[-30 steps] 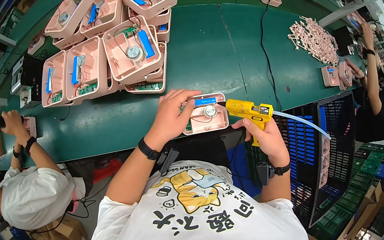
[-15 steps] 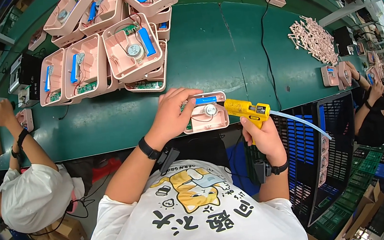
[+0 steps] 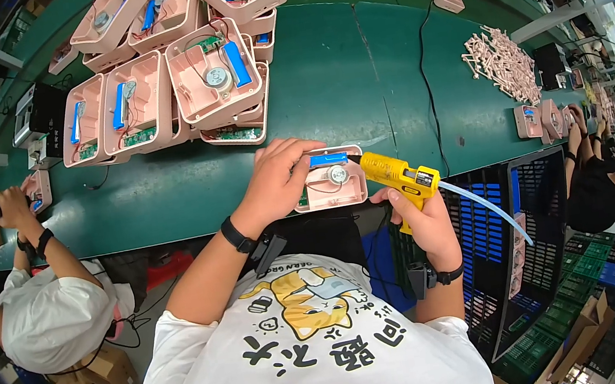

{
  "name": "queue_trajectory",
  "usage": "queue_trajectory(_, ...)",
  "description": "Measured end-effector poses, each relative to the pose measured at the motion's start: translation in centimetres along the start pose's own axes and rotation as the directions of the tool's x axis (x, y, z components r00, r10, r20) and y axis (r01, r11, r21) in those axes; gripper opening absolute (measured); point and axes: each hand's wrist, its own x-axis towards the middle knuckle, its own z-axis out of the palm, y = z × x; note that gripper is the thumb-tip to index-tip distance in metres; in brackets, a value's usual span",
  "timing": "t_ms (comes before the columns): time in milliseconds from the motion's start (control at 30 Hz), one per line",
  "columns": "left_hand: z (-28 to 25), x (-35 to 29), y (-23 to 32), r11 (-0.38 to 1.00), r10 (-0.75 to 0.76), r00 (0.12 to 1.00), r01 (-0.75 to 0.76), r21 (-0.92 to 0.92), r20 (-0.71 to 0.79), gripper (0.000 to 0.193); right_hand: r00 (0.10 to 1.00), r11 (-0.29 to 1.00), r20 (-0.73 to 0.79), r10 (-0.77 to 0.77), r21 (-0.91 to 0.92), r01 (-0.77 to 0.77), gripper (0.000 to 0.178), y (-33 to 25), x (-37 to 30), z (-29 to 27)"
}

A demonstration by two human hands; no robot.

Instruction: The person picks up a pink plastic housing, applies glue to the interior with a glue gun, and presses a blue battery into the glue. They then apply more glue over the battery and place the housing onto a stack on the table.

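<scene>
A pink plastic housing (image 3: 354,192) lies near the table's front edge, its open side up. Inside are a blue battery (image 3: 328,159) along the far wall, a round silver speaker (image 3: 337,175) and thin wires. My left hand (image 3: 276,184) is closed over the housing's left side, fingertips at the battery's left end. In my right hand (image 3: 428,223) is a yellow hot glue gun (image 3: 396,172), gripped by its handle. Its dark nozzle points left, at the battery's right end. A pale glue stick (image 3: 482,203) trails from the gun's back.
Stacked pink housings (image 3: 136,105) with batteries and boards fill the table's far left. A heap of small pink parts (image 3: 501,64) lies at right, past a black cable (image 3: 425,70). Black crates (image 3: 483,247) stand beside my right arm. Co-workers sit at left (image 3: 61,314) and right (image 3: 601,190).
The glue gun's tip has tilted up and shifted slightly right along the battery's end. My left hand stays on the housing. The left co-worker's hands have moved down toward a pink housing.
</scene>
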Motion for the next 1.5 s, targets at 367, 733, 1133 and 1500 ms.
queue_trajectory(367, -0.3, -0.1, 0.0, 0.999, 0.031, 0.999, -0.032, 0.014, 0.041, 0.050, 0.994, 0.997, 0.090, -0.057, 0.065, 0.052, 0.034, -0.2, 1.3, 2.1)
queue_trajectory(733, -0.6, -0.4, -0.3, 0.999, 0.031, 0.996, -0.033, 0.020, 0.082, 0.053, 0.975, 0.989, 0.181, 0.130, -0.091, -0.115, 0.024, -0.6, 2.7, 3.0)
queue_trajectory(1133, -0.7, -0.4, 0.1, 1.000, 0.015, 0.995, -0.017, 0.024, 0.098, 0.052, 0.994, 0.986, 0.084, 0.072, -0.154, -0.059, 0.032, -1.3, 2.2, 3.2)
queue_trajectory(1500, -1.4, -3.6, 3.9, 0.918, 0.079, 0.995, -0.098, 0.385, 0.064, 0.094, 0.981, 0.975, 0.108, -0.161, 0.170, 0.141, 0.031, 1.0, 3.1, -1.2)
